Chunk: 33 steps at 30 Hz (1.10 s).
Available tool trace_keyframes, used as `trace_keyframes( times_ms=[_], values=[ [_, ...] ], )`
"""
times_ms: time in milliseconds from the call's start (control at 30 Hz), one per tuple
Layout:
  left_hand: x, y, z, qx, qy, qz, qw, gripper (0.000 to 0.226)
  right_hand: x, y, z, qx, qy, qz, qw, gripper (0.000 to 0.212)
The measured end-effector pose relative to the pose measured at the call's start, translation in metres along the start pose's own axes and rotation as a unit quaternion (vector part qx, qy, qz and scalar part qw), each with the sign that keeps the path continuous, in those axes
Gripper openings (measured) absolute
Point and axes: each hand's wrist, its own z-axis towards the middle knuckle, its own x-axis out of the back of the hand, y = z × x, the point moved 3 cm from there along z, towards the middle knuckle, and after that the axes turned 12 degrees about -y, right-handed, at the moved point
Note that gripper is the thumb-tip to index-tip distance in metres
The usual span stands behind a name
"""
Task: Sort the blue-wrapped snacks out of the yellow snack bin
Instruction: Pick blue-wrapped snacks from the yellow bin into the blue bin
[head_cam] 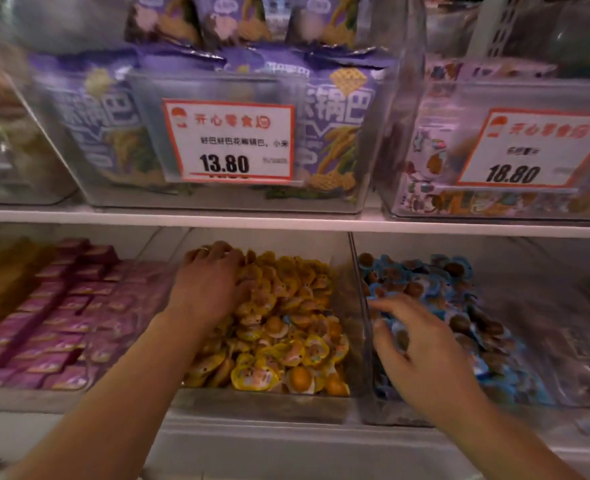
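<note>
A white shelf [286,221] runs across the whole view and carries clear bins above and below its front edge; on its upper side, at the middle, a clear bin [366,199] holds upright purple snack bags [89,109], with a white price card [229,142] marked 13.80 on its front wall; toward the shelf's right end a second clear bin [494,211] carries a price card [532,150] marked 18.80. Below the shelf three bins sit side by side; the left one holds rows of pink packets [61,313]; the middle one is the yellow snack bin [262,405], heaped with small round yellow-wrapped snacks [286,306]; the right one, the blue snack bin [361,341], holds a pile of blue-wrapped snacks [459,299], and its clear left wall stands against the yellow bin's right side. A few pale blue-edged wrappers seem to lie among the yellow ones near that bin's middle, though blur keeps this uncertain. The left hand [210,285] lies palm down on the yellow pile at the bin's back left corner, fingers together and curled into the snacks; whether they grip one cannot be told. The right hand [421,351] hovers over the front left part of the blue pile, fingers [390,306] loosely spread and bent, reaching toward the dividing wall; nothing visible is pinched in them.
</note>
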Motion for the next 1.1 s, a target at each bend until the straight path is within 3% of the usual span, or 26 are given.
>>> trace_keyframes(
  times_ms=[67, 133, 233, 300, 400, 500, 700, 867, 1000, 1100],
  values=[
    [0.004, 0.009, -0.001, -0.053, 0.03, -0.017, 0.998, 0.048, 0.0, 0.004, 0.003, -0.008, 0.006, 0.015, 1.0, 0.026],
    [0.009, 0.031, -0.008, -0.165, 0.044, -0.037, 0.985, 0.043, 0.0, 0.006, 0.006, -0.011, 0.011, 0.031, 0.999, 0.025],
    [0.0, 0.064, -0.014, -0.267, -0.085, -0.111, 0.953, 0.031, -0.002, 0.008, 0.008, -0.017, 0.007, 0.041, 0.999, 0.025],
    [-0.017, 0.068, -0.007, -0.266, -0.167, -0.093, 0.945, 0.041, -0.004, 0.009, 0.009, -0.019, -0.001, 0.045, 0.999, 0.026],
    [-0.029, 0.058, 0.008, -0.236, -0.218, -0.043, 0.946, 0.066, -0.001, 0.007, 0.01, 0.002, 0.024, 0.057, 0.998, 0.027],
    [-0.029, 0.055, 0.022, -0.227, -0.237, -0.031, 0.944, 0.063, 0.004, 0.0, 0.014, 0.036, 0.059, 0.052, 0.996, 0.032],
    [-0.025, 0.062, 0.032, -0.235, -0.211, -0.059, 0.947, 0.037, -0.005, -0.015, 0.022, 0.059, 0.065, 0.06, 0.994, 0.03],
    [-0.021, 0.045, 0.036, -0.205, -0.171, -0.16, 0.95, 0.007, -0.004, -0.015, 0.024, 0.058, 0.062, 0.062, 0.994, 0.029],
    [-0.013, 0.043, 0.038, -0.164, -0.155, -0.2, 0.953, 0.007, -0.005, -0.016, 0.024, 0.059, 0.061, 0.057, 0.995, 0.029],
    [0.01, 0.046, 0.028, -0.122, -0.064, -0.326, 0.935, 0.012, -0.001, -0.02, 0.025, 0.077, 0.076, 0.039, 0.993, 0.029]
  ],
)
